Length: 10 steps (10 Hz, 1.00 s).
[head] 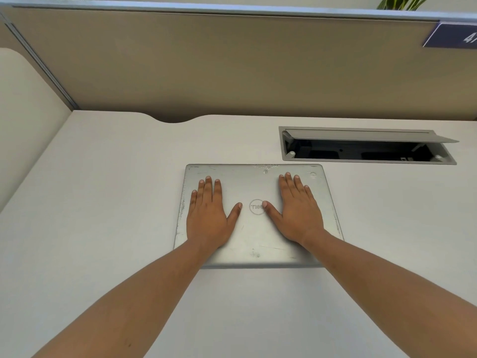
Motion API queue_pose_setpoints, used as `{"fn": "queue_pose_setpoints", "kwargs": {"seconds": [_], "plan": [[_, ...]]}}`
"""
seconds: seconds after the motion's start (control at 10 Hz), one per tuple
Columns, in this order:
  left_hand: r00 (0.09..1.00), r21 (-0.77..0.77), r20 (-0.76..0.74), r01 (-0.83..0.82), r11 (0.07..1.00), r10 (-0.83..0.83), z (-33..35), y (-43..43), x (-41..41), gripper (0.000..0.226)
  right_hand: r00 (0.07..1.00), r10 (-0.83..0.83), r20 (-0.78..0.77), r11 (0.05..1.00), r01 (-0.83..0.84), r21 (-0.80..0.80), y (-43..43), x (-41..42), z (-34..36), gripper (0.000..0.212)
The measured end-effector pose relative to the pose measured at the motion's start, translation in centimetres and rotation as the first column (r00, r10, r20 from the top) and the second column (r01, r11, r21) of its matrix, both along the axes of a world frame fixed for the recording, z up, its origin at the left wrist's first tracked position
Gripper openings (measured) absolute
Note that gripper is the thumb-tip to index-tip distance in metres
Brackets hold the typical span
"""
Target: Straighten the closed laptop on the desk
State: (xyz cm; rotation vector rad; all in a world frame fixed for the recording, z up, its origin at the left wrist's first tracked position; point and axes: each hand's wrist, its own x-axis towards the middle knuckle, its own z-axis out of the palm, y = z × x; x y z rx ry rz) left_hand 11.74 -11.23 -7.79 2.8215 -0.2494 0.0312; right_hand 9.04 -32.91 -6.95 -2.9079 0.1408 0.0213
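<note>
A closed silver laptop (254,236) with a round logo on its scuffed lid lies flat in the middle of the white desk (103,202). Its far edge runs about parallel to the partition behind the desk. My left hand (209,215) rests palm down on the lid's left half, fingers spread and pointing away from me. My right hand (294,213) lies flat on the right half in the same way, its thumb touching the logo. Neither hand curls around an edge. My forearms hide the laptop's two near corners.
An open cable tray (286,151) with a raised grey flap is set into the desk just beyond the laptop's right corner. A beige partition (232,68) closes the back, with a blue sign (454,37) at top right. A side panel (23,120) stands at the left.
</note>
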Motion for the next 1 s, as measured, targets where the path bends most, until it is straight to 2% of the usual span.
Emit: {"fn": "queue_pose_setpoints", "kwargs": {"seconds": [0.5,0.7,0.8,1.0], "plan": [[1.000,0.067,-0.005,0.009,0.998,-0.008,-0.1,-0.3,-0.1,0.080,1.000,0.001,-0.009,0.998,-0.002,-0.070,0.1,0.0,-0.5,0.089],[0.999,0.029,-0.034,0.030,0.999,-0.029,0.3,-0.2,-0.1,0.070,0.999,0.020,-0.033,0.999,-0.021,-0.034,-0.1,0.1,-0.1,0.073],[0.998,-0.011,-0.037,0.053,0.999,-0.054,0.8,-0.3,-0.1,0.058,0.999,0.031,-0.017,0.999,-0.031,-0.007,0.1,0.0,0.6,0.064],[0.984,-0.059,0.134,0.126,0.990,-0.117,2.8,-0.2,-0.1,0.055,0.992,0.012,0.126,1.000,-0.014,0.019,0.9,0.3,3.1,0.062]]}}
